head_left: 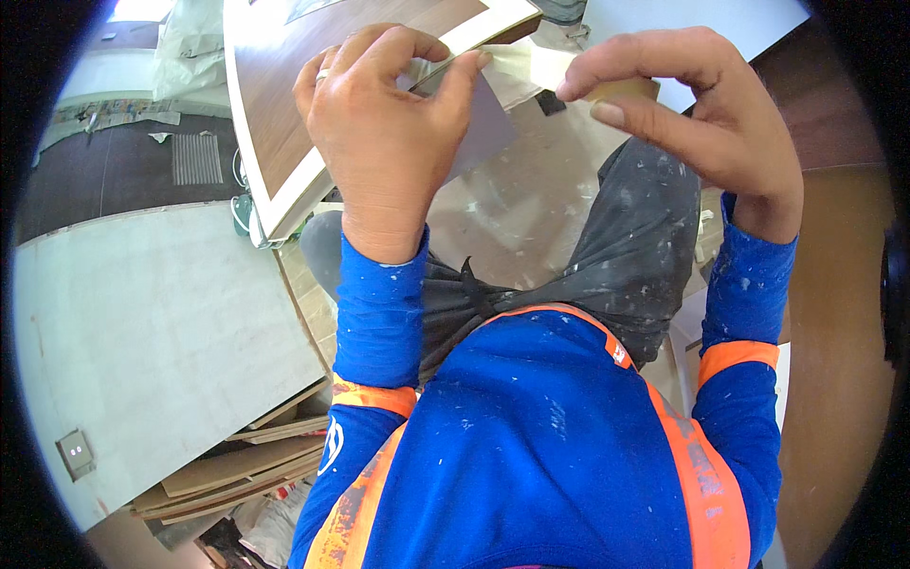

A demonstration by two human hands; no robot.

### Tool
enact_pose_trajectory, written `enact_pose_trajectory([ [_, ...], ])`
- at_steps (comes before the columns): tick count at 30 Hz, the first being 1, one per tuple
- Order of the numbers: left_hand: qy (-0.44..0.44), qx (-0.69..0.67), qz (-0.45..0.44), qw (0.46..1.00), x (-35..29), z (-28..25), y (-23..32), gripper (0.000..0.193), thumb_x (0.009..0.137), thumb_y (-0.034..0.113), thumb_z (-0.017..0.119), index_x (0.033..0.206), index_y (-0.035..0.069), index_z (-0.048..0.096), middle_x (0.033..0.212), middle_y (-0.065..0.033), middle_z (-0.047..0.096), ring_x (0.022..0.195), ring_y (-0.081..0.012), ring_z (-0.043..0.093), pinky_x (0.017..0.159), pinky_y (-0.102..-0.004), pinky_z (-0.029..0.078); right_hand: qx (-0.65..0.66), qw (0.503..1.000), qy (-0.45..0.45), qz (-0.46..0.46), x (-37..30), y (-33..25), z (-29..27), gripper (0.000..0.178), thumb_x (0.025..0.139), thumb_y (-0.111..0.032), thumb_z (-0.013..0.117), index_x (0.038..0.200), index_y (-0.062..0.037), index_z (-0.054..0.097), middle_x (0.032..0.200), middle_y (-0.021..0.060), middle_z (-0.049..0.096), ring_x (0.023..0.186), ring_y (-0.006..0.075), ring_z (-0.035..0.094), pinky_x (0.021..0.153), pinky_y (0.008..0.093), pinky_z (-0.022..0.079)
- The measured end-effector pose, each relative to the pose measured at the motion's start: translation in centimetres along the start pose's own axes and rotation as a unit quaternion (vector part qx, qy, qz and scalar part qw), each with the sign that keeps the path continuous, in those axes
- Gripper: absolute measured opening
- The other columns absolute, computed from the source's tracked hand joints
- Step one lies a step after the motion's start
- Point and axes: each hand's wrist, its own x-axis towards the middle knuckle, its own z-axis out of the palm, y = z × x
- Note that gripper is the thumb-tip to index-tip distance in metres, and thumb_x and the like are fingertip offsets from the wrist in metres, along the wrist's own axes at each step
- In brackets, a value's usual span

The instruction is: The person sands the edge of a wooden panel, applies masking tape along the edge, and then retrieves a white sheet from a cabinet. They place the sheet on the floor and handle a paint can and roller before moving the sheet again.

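Note:
A pale strip of masking tape stretches between my two hands near the edge of a brown wood-grain panel with a white border. My left hand is closed at the panel's edge, its thumb and fingertips pinching the strip's left end. My right hand curls its forefinger and thumb around the other end. Between those fingers shows a yellowish part of the tape, which looks like the roll, mostly covered by the hand. A grey flat piece hangs below the panel's edge, beside my left hand.
My knees in dark trousers are bent below the panel. At left lies a large pale board, with several stacked wooden sheets below it. A brown wooden surface rises along the right. Plastic sheeting hangs at the far left.

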Motion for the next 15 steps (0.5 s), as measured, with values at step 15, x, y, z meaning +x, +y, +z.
enact_pose_trajectory([
  [15,-0.012,0.025,0.028,0.999,0.1,-0.2,0.0,0.029,0.074,0.031,0.091,0.078,0.006,0.076,0.082,-0.0048,0.074,0.077,-0.0225,0.069,0.076,-0.0354,0.051,-0.284,0.942,0.168,-0.054,1.3,2.1,0.7,0.017,0.08,-0.003,0.064,0.092,0.0013,0.076,0.079,0.0189,0.071,0.075,0.0365,0.069,0.073,0.0434,0.055],
])
